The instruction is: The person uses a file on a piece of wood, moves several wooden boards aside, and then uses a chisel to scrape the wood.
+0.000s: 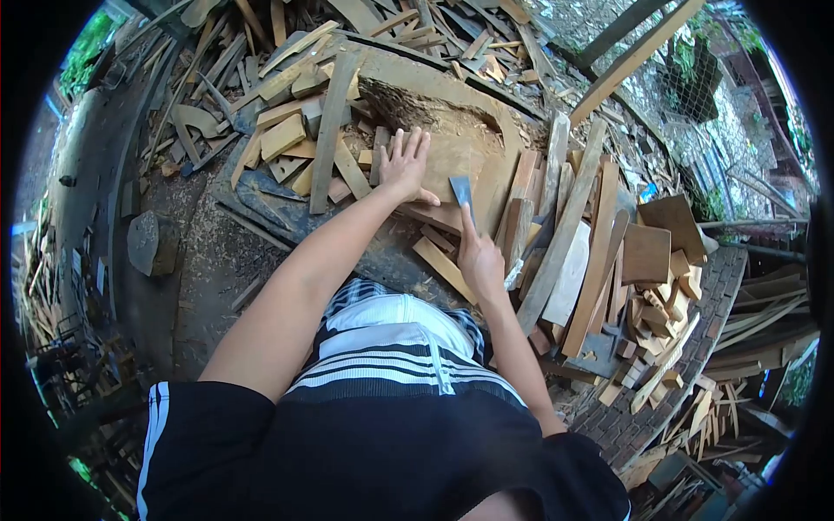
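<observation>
Closest in is the person's black shirt [365, 451] with white stripes, and below it checked shorts [365, 291]. Two bare arms reach out over a heap of wood.

The left hand [405, 165] lies flat on a big slab of wood [460, 152], palm down, its fingers [408, 143] spread wide and straight, gripping nothing, only pressing on the surface. The slab is pale and has a rough, dark hollow along its far edge.

The right hand [480, 259] is closed round the handle of a chisel [462, 193]. The fingers are wrapped tight, with one stretched up along the shaft. The broad blue-grey blade points away from the person and sits at the near edge of the slab, just beside the left thumb; whether the edge actually touches the wood I cannot tell.

The slab rests on a dark, dusty table [287, 217] littered with shavings. Offcuts and planks [573, 234] are stacked to the right, and more scraps [287, 130] lie to the left of the slab. A brick ledge [669, 382] curves round at lower right.
</observation>
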`<state>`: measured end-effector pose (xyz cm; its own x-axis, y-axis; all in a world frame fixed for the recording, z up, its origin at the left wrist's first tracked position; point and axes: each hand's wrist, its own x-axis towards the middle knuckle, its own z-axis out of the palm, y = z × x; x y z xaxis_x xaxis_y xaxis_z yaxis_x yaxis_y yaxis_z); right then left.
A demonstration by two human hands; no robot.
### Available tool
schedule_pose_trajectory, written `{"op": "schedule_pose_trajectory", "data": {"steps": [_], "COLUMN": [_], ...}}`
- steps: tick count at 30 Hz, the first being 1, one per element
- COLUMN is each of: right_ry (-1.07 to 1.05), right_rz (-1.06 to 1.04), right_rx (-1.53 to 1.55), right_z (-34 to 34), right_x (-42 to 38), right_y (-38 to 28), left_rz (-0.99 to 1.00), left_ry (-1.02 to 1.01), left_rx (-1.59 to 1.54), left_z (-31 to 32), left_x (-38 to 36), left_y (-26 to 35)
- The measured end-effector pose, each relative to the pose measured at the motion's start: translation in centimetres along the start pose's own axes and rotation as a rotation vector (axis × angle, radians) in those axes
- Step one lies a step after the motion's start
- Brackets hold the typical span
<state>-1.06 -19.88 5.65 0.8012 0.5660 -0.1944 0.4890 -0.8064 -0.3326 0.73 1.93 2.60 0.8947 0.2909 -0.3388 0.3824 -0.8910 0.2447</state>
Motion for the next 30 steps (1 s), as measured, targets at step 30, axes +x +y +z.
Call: {"op": "schedule_pose_trajectory", "data": {"steps": [30], "right_ry": [-0.037], "right_rz": [0.015], "right_rx": [0.012], "right_z": [-0.6], "right_x": [0.3], "right_y": [0.3], "left_rz": [-0.036], "left_ry": [-0.107], "left_rx": [-0.073], "left_z": [-0.3], "left_x": [0.1], "left_y": [0.2]}}
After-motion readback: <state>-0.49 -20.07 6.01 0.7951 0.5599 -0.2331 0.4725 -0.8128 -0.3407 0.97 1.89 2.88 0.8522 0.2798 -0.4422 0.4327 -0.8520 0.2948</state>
